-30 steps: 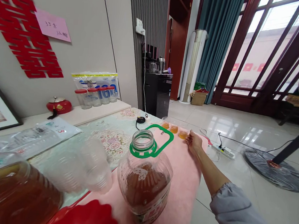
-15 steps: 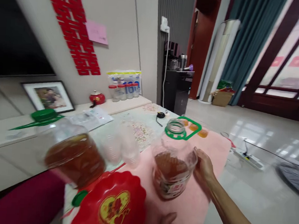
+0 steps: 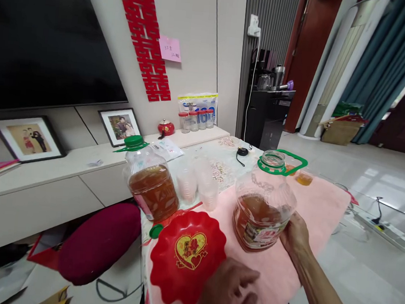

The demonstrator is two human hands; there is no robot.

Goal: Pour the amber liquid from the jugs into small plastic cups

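My right hand [image 3: 295,235] is wrapped round the lower right side of an open plastic jug [image 3: 264,202] with a green neck ring and handle, partly filled with amber liquid, standing on a pink cloth [image 3: 321,209]. My left hand [image 3: 229,294] hovers low at the frame's bottom, fingers curled loosely, over the near rim of a red scalloped plate [image 3: 186,254] with a gold heart. A second jug [image 3: 151,188] of amber liquid with a green cap stands to the left. Stacks of clear plastic cups [image 3: 199,185] lie between the jugs.
Small cups of amber liquid [image 3: 304,178] stand at the cloth's far end. A green cap [image 3: 156,230] lies by the plate. A dark red cushion [image 3: 99,240] sits below the table's left side. Framed photos, jars and a television line the wall; a power strip [image 3: 383,228] lies on the floor.
My right hand drew back from the small cups at the far end and took hold of the open jug. My left hand came into view over the red plate. The view swung left.
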